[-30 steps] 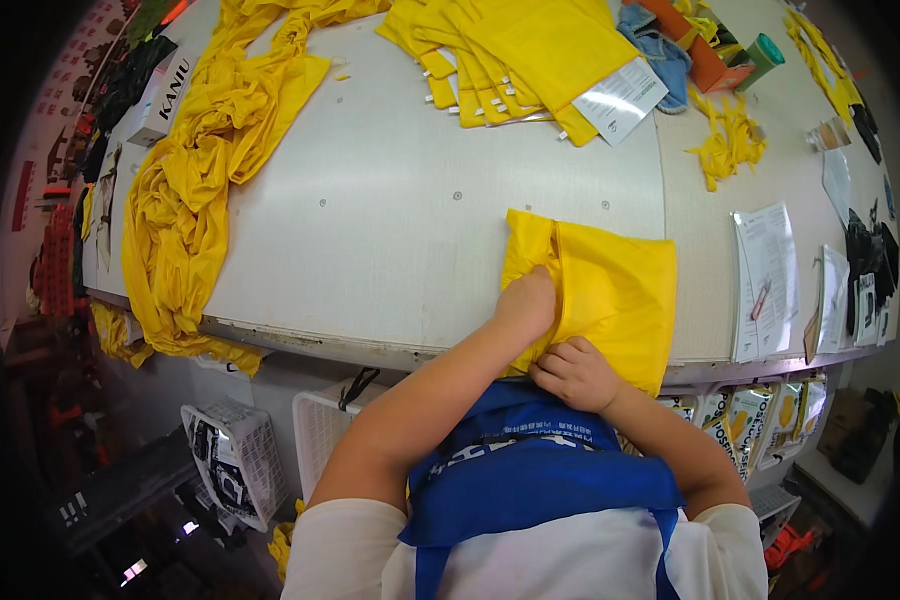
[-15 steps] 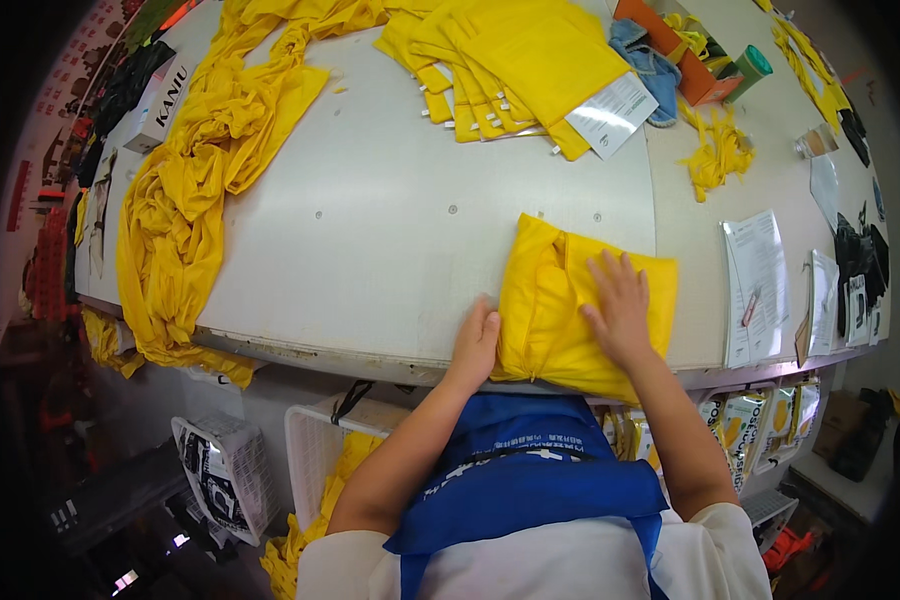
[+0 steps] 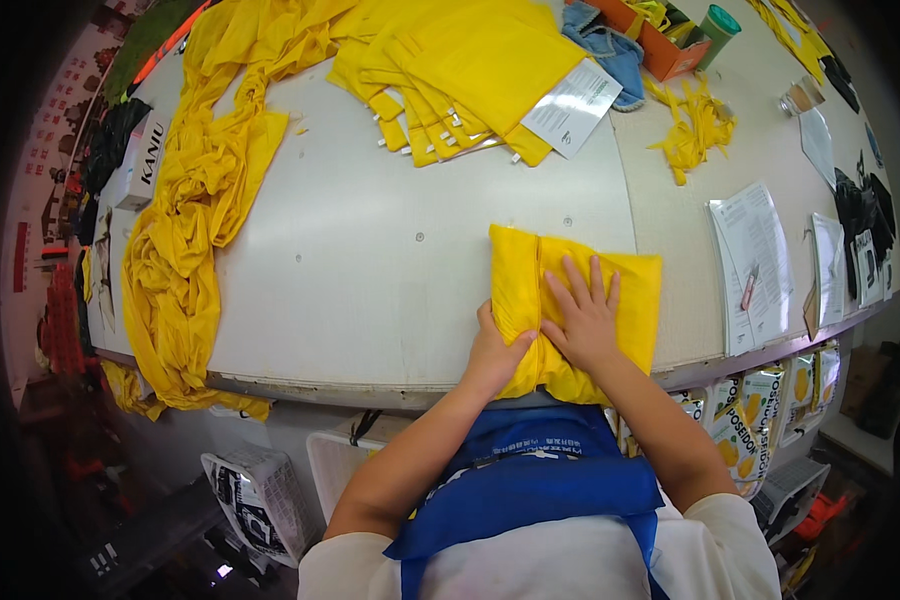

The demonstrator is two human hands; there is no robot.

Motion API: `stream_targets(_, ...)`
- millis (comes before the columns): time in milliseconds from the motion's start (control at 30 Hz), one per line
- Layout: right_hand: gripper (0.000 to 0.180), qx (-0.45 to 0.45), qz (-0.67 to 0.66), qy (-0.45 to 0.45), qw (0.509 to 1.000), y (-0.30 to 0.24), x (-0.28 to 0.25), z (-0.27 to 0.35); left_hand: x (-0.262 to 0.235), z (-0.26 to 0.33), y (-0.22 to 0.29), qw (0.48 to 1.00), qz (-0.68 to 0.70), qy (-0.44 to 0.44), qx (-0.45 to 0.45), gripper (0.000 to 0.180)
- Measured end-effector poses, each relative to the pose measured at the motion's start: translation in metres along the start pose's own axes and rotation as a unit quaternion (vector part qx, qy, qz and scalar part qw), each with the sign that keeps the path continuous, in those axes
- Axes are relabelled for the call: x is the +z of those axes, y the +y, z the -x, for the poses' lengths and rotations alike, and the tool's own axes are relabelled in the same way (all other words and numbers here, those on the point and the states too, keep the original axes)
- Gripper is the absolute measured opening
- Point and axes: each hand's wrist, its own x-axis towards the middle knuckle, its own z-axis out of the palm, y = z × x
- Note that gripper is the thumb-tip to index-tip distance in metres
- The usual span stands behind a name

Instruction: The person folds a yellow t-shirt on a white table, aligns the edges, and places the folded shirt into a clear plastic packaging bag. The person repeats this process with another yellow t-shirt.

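A folded yellow garment (image 3: 634,300) lies near the table's front edge, right in front of me, with a lengthwise fold left of its middle. My right hand (image 3: 587,328) rests flat on top, fingers spread, pressing the cloth. At its left side my left hand (image 3: 498,352) grips the edge, thumb over the upper layer; the fingertips are partly hidden. Beyond it, a fanned pile of flat yellow folded pieces (image 3: 490,60) with small white tags sits at the back, a white printed sheet (image 3: 573,107) on its near right corner.
Crumpled yellow fabric (image 3: 180,260) runs down the table's left side and hangs over the front edge. To the right are yellow strips (image 3: 698,132), an orange box (image 3: 667,50), a green cup (image 3: 720,32) and paper sheets (image 3: 753,265). A white basket (image 3: 260,505) stands below the table.
My left hand has moved from beside the garment to grip its left edge, thumb on top. The left flap now lies flatter. My right hand has shifted slightly left and spread its fingers. The view has shifted.
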Motion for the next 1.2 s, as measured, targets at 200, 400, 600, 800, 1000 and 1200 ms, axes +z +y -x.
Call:
stream_targets(200,0.058,-0.020,0.000,-0.032,0.999,0.002,-0.007,0.000,0.007,-0.005,-0.003,0.991,-0.107,0.029,0.074,0.083)
stream_targets(400,0.048,0.013,-0.167,0.105,0.980,0.012,-0.001,0.001,0.008,-0.016,-0.001,0.982,-0.170,0.041,0.075,0.089)
stream_targets(600,0.021,-0.273,-0.065,0.065,0.958,-0.018,-0.016,0.048,0.005,-0.019,0.004,0.984,-0.156,0.045,0.068,0.086)
stream_targets(800,0.015,-0.251,-0.109,0.065,0.960,-0.028,-0.022,0.044,-0.002,-0.022,-0.001,0.992,-0.106,0.025,0.065,0.085)
stream_targets(1000,0.007,-0.031,-0.215,0.103,0.971,-0.039,-0.033,0.020,-0.010,-0.006,-0.003,0.996,-0.070,-0.036,0.034,0.078)
stream_targets(1200,0.007,0.036,-0.191,0.075,0.978,-0.030,-0.021,-0.008,-0.013,0.013,-0.031,0.995,0.001,-0.059,0.076,0.083)
